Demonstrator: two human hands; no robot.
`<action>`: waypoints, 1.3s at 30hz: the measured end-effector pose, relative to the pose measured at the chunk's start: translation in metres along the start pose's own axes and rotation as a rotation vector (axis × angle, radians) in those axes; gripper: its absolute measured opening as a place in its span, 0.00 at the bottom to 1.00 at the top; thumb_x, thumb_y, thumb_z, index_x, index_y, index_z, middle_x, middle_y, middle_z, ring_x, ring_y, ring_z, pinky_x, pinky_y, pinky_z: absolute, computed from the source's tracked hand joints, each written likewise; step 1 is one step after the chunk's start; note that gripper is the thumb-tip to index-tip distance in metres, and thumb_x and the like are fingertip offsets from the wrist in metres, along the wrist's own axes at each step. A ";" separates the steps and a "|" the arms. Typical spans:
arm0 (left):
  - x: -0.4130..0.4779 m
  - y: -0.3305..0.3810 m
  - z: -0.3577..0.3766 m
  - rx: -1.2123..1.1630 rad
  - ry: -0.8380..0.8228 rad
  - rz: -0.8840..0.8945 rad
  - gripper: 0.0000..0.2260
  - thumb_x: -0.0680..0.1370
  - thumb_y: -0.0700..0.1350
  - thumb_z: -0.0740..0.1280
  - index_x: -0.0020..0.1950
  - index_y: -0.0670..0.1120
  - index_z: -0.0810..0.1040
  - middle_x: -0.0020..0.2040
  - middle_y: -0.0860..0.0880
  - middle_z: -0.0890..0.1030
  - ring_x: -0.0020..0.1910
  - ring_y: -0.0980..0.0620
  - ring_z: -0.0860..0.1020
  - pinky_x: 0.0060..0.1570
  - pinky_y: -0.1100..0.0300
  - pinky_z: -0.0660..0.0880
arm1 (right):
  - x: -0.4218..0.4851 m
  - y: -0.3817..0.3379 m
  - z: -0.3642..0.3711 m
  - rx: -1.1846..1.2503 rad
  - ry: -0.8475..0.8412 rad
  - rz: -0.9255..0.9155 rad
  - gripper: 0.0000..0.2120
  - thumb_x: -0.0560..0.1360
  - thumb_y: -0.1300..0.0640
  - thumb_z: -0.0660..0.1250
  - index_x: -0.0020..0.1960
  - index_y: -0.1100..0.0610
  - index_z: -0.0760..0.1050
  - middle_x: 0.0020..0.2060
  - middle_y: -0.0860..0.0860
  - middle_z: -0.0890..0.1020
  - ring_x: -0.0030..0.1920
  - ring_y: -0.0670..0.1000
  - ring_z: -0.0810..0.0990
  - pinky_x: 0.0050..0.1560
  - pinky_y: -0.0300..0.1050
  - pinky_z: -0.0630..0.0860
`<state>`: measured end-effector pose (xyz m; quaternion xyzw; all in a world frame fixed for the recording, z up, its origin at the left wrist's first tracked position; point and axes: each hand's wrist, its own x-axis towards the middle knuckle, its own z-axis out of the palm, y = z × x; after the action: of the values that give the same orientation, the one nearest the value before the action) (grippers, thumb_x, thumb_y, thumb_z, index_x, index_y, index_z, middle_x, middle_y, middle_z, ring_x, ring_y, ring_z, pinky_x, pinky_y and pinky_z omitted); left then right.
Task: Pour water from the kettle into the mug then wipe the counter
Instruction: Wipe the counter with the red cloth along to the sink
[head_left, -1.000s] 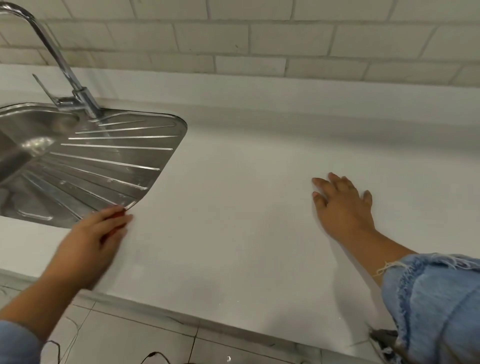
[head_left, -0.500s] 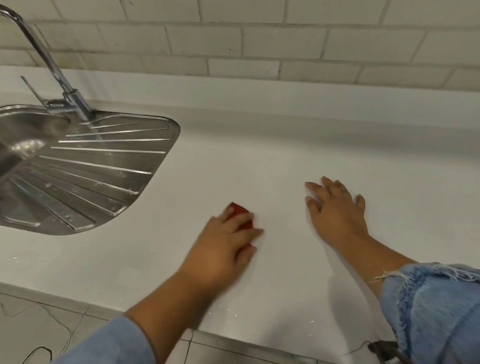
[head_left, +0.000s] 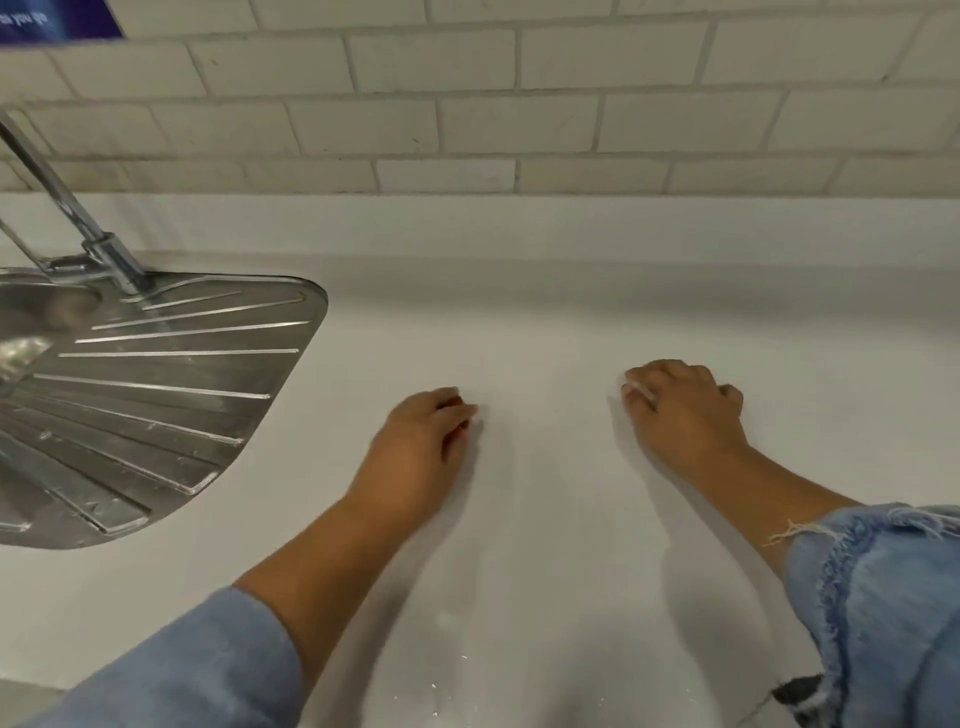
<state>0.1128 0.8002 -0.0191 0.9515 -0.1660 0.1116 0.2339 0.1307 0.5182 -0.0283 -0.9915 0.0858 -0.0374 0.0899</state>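
Observation:
My left hand presses palm-down on the white counter, closed over a small red cloth; only slivers of red show between the fingers. My right hand rests on the counter a little to the right, fingers curled under, holding nothing. Both forearms wear blue denim sleeves. Neither kettle nor mug is in view.
A steel sink drainboard with a faucet lies at the left. A white tiled wall backs the counter. Small specks dot the counter near its front edge. A dark object peeks out at the bottom right.
My left hand swept the red cloth from the drainboard's edge rightward to mid-counter, near my right hand. My right hand's flat fingers have curled under.

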 end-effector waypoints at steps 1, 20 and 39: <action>0.003 0.029 0.016 -0.033 -0.051 0.110 0.14 0.78 0.43 0.61 0.62 0.45 0.78 0.65 0.44 0.75 0.65 0.45 0.71 0.67 0.61 0.61 | 0.008 0.008 -0.002 -0.012 -0.013 0.037 0.21 0.80 0.45 0.48 0.70 0.45 0.65 0.71 0.46 0.66 0.70 0.52 0.63 0.68 0.58 0.57; 0.110 -0.129 -0.004 0.190 -0.009 -0.274 0.13 0.77 0.41 0.63 0.59 0.40 0.79 0.64 0.40 0.76 0.65 0.40 0.71 0.65 0.48 0.67 | 0.026 0.040 0.027 -0.108 -0.050 0.072 0.26 0.79 0.42 0.40 0.76 0.45 0.49 0.77 0.44 0.51 0.76 0.47 0.48 0.71 0.63 0.50; 0.118 -0.096 0.021 0.129 0.058 -0.175 0.11 0.76 0.39 0.63 0.55 0.42 0.81 0.59 0.42 0.79 0.60 0.41 0.74 0.60 0.53 0.70 | 0.025 0.039 0.028 -0.074 -0.025 0.065 0.25 0.78 0.41 0.41 0.75 0.44 0.52 0.76 0.43 0.53 0.76 0.47 0.50 0.72 0.64 0.50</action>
<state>0.2598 0.8394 -0.0423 0.9718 -0.0681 0.1286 0.1857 0.1509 0.4811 -0.0611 -0.9913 0.1180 -0.0190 0.0553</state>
